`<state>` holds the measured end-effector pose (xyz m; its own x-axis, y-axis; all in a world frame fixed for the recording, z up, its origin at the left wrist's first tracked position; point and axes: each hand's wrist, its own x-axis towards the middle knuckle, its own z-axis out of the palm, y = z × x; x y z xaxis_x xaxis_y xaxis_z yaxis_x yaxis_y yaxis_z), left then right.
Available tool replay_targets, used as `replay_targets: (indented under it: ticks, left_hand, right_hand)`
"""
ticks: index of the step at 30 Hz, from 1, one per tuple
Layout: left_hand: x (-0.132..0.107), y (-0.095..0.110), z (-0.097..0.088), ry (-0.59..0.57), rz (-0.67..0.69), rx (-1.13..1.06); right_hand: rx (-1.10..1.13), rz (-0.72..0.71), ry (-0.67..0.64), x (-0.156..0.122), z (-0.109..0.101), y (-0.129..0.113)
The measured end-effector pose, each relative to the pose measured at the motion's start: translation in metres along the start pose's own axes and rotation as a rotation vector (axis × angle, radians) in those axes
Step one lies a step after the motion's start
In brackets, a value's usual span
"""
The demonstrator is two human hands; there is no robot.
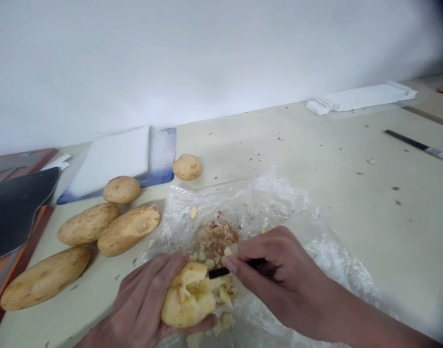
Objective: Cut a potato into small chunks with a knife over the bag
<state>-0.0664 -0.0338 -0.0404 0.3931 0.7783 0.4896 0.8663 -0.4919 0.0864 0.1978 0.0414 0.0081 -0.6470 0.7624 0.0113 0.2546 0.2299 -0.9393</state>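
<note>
My left hand (154,295) is wrapped round a pale potato (185,309) with a hollow carved into its side. In my right hand (279,275) is a thin, flat black tool (219,272), gripped between thumb and fingers. Its tip is at the hollow's edge; whether it touches the flesh I cannot tell. Below both hands a crumpled clear plastic sheet (279,193) bears small potato pieces (228,320) and a heap of brownish scraps (217,237). Left of the sheet, a potato with a cut end (129,232) lies among whole potatoes (89,224).
A single small potato (187,167) lies by a blue-edged board (159,181) bearing white sheets (116,154). At far left is a dark flat object (18,212) on a reddish-brown frame. Folded white paper (366,98) and a black-and-silver strip (413,142) lie at right. A wall stands behind.
</note>
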Motion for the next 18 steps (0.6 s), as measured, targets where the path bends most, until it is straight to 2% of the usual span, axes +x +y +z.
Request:
replay_targets:
  ticks: [2, 4, 6, 9, 12, 18]
  left_hand:
    - [0.001, 0.0, -0.001, -0.017, 0.053, -0.015]
    - [0.001, -0.001, -0.002, -0.028, 0.076, -0.012]
    - [0.0, -0.005, -0.003, -0.044, 0.093, 0.0]
    - [0.001, -0.013, -0.007, -0.079, 0.2, 0.035]
    - [0.003, -0.02, -0.01, -0.09, 0.292, 0.079]
    - [0.012, -0.017, -0.01, -0.051, 0.223, 0.15]
  right_hand:
    - [0.046, 0.054, -0.066, 0.0, 0.002, -0.002]
    - [0.026, 0.08, -0.075, 0.002, 0.005, -0.003]
    - [0.026, 0.076, -0.05, 0.005, 0.01, -0.002]
    - [0.077, 0.064, -0.054, 0.007, 0.015, 0.0]
    - [0.011, 0.009, -0.051, 0.003, 0.018, 0.004]
    - [-0.267, -0.109, 0.042, -0.003, 0.016, 0.017]
